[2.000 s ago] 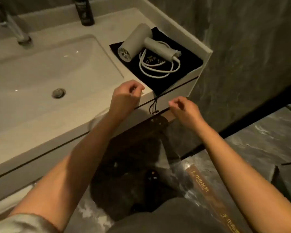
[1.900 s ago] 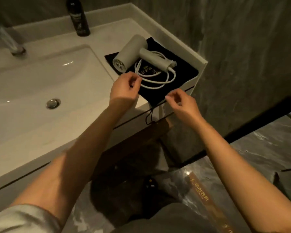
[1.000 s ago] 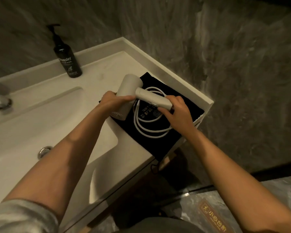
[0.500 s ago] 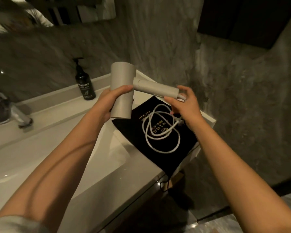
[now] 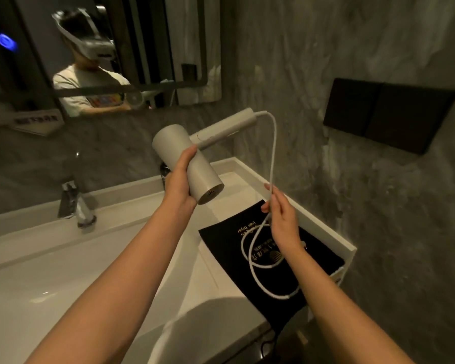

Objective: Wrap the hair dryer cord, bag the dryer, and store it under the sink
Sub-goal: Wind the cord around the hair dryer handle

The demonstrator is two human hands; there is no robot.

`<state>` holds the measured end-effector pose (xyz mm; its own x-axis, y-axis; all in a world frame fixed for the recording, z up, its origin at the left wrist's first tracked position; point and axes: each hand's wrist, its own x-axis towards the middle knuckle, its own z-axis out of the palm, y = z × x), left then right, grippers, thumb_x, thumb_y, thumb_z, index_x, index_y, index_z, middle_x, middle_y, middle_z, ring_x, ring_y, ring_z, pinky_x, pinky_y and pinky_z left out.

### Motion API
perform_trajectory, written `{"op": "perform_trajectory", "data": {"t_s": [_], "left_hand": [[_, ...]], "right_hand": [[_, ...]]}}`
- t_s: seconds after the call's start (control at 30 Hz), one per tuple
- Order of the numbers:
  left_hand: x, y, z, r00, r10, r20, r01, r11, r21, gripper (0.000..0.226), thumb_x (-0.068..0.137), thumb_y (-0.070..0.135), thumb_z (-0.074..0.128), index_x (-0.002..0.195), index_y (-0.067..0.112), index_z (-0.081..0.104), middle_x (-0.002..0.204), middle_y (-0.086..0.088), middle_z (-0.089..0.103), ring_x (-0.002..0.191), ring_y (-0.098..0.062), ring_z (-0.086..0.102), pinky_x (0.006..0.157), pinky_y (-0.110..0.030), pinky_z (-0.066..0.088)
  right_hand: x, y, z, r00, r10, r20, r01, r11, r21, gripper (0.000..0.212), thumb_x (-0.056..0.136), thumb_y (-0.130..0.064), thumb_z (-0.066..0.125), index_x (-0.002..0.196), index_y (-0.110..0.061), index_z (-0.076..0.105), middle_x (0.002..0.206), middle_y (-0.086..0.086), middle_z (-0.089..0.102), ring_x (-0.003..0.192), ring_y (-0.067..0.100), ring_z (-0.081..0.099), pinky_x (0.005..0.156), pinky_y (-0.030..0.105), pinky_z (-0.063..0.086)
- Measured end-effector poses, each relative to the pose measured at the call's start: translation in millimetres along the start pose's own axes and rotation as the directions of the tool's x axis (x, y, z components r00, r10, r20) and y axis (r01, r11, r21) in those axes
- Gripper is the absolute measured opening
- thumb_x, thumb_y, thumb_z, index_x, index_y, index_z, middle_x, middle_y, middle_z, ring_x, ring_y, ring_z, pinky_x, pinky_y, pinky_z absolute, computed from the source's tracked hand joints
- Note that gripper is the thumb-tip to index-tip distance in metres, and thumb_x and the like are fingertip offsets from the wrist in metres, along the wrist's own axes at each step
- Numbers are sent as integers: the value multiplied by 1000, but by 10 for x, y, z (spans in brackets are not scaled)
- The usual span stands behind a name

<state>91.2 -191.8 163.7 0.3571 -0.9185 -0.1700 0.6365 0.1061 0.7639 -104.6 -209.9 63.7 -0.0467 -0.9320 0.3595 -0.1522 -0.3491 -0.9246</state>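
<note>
A white hair dryer is held up above the counter, its barrel gripped in my left hand, its handle pointing up and right. Its white cord arcs down from the handle end. My right hand pinches the cord partway down. The rest of the cord lies in loose loops on a flat black drawstring bag with gold lettering. The bag rests on the right end of the white counter.
A white basin with a chrome tap fills the left. A dark bottle stands partly hidden behind my left hand. A mirror hangs above, and a dark wall panel is at right. Grey stone walls close in.
Both hands reached from the counter's front edge to the dryer and lifted it off the bag. My right hand left the handle and slid down onto the cord, which now hangs stretched.
</note>
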Motion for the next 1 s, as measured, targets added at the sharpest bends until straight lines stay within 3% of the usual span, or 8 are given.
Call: {"op": "perform_trajectory", "data": {"t_s": [0.1, 0.2, 0.37, 0.53, 0.67, 0.73, 0.83, 1.0], "left_hand": [[-9, 90, 45, 1000, 14, -16, -16, 996, -85, 72, 67, 37, 80, 125, 11, 48, 102, -11, 61, 81, -21, 64, 64, -37, 57], [-20, 221, 98, 997, 43, -64, -49, 994, -95, 87, 55, 43, 84, 127, 15, 44, 116, -11, 62, 92, -24, 65, 74, -44, 58], [-7, 406, 110, 947, 284, -149, -260, 952, 160, 80, 70, 40, 78, 135, 16, 37, 120, -11, 57, 101, -25, 61, 92, -49, 52], [-4, 622, 57, 847, 530, 50, -474, 707, 525, 75, 74, 33, 77, 136, 18, 37, 120, -7, 54, 101, -19, 58, 82, -37, 54], [-24, 731, 0, 806, 528, 267, -549, 500, 670, 72, 75, 26, 78, 134, 18, 38, 113, -1, 52, 92, -8, 55, 66, -19, 46], [-53, 769, -69, 831, 447, 330, -533, 471, 704, 69, 73, 28, 79, 130, 20, 41, 108, 0, 55, 93, -10, 57, 66, -20, 47], [-123, 812, -179, 877, 276, 393, -480, 495, 724, 73, 60, 45, 79, 122, 26, 45, 109, -4, 58, 96, -20, 62, 73, -32, 54], [-275, 859, -248, 879, 76, 471, -375, 721, 583, 74, 40, 42, 82, 106, 23, 55, 84, 0, 73, 70, -9, 70, 56, -25, 56]], "right_hand": [[51, -10, 0, 997, -41, 68, 45, 998, -52, 32, 100, -24, 37, 125, -40, 51, 86, -3, 59, 87, 10, 57, 86, 35, 48], [158, -130, 9, 978, -183, 104, 196, 971, -135, 33, 99, -24, 40, 128, -34, 54, 111, -6, 62, 105, 6, 57, 92, 28, 47], [429, -657, 70, 834, -510, 211, 552, 770, -319, 33, 93, -33, 47, 119, -23, 64, 80, -6, 51, 74, 17, 56, 63, 39, 49], [692, -1277, 71, 633, -615, 470, 773, 470, -427, 32, 92, -37, 47, 116, -27, 66, 77, 0, 53, 71, 16, 51, 54, 31, 40], [898, -1696, -4, 542, -582, 606, 838, 325, -438, 27, 93, -35, 51, 115, -29, 66, 82, -7, 48, 75, 10, 44, 51, 21, 28], [1003, -1826, -15, 565, -558, 608, 825, 370, -428, 25, 92, -36, 53, 112, -31, 67, 80, -10, 45, 74, 11, 45, 54, 20, 28], [1136, -1891, -21, 644, -530, 553, 750, 579, -319, 21, 90, -31, 59, 106, -29, 70, 76, -15, 48, 71, 7, 49, 61, 21, 35], [1170, -1856, -32, 708, -449, 545, 592, 798, -111, 16, 87, -21, 64, 101, -22, 73, 75, -16, 60, 68, -6, 56, 64, 10, 40]]}}
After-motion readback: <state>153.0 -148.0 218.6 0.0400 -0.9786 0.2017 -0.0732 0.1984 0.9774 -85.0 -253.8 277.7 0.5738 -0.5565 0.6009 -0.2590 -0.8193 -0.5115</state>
